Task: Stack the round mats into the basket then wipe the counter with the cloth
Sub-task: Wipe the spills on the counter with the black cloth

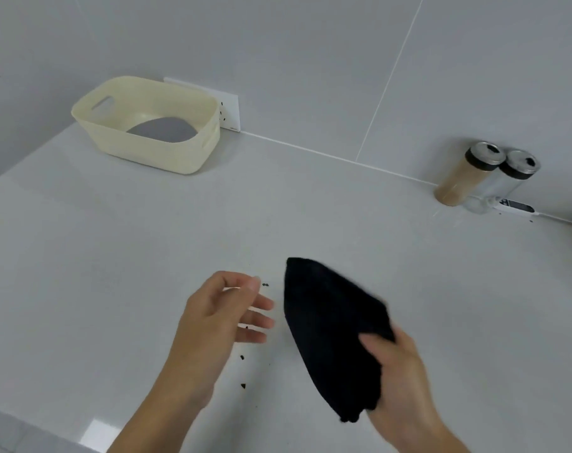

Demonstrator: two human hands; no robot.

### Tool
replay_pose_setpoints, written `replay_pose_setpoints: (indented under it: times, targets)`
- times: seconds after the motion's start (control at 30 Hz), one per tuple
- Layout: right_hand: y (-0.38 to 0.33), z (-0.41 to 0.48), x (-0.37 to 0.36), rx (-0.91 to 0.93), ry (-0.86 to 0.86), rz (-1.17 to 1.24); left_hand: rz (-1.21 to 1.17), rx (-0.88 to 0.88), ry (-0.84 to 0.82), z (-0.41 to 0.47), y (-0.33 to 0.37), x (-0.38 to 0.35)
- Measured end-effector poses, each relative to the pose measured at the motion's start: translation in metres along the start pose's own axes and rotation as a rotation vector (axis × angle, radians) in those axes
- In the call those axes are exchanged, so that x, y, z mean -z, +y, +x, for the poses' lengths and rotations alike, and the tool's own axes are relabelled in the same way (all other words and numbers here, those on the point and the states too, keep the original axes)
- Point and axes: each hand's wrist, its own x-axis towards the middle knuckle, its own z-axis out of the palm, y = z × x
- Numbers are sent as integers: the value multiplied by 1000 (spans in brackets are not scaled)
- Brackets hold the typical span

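A cream plastic basket (167,158) stands at the back left of the pale counter (114,256), with a grey round mat (162,129) lying inside it. My right hand (399,371) grips a black cloth (333,331) by its near edge and holds it against the counter near the front. My left hand (219,318) hovers just left of the cloth, fingers apart and holding nothing. Several small dark crumbs (265,284) lie on the counter between the left hand and the cloth.
Two lidded shaker jars (464,178) stand against the wall at the back right, with a small white tube-like item (513,206) lying beside them. A white wall socket (229,109) sits behind the basket. The counter's front edge runs along the bottom left.
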Motion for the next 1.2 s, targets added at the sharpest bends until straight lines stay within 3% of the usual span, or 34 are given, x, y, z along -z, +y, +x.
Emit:
replay_pose_setpoints:
  times: [0.07,0.17,0.33,0.43,0.53,0.63,0.7,0.83,1.07,1.2]
  targets:
    - [-25,6,8,-44,26,90,41,-48,78,9,-5,10]
    - [-58,19,22,53,109,47,144,-107,215,24,-21,32]
    - [-78,65,40,268,148,-343,487,-125,422,33,-52,65]
    - [-54,99,39,239,77,-581,679,-113,406,38,-70,77]
    - [-15,121,40,217,39,-1051,938,-132,327,44,-91,84]
    - [-4,121,16,178,26,-1083,1098,-172,301,46,-109,88]
    - [4,122,9,258,-11,-1233,1145,-201,320,48,-115,88]
    - [26,121,-3,271,-175,-1473,1139,-221,361,51,-119,87]
    - [63,91,-47,387,-667,-1599,1111,-250,376,51,-122,88]
    - [69,74,-49,481,-856,-1707,1107,-256,394,52,-122,88]
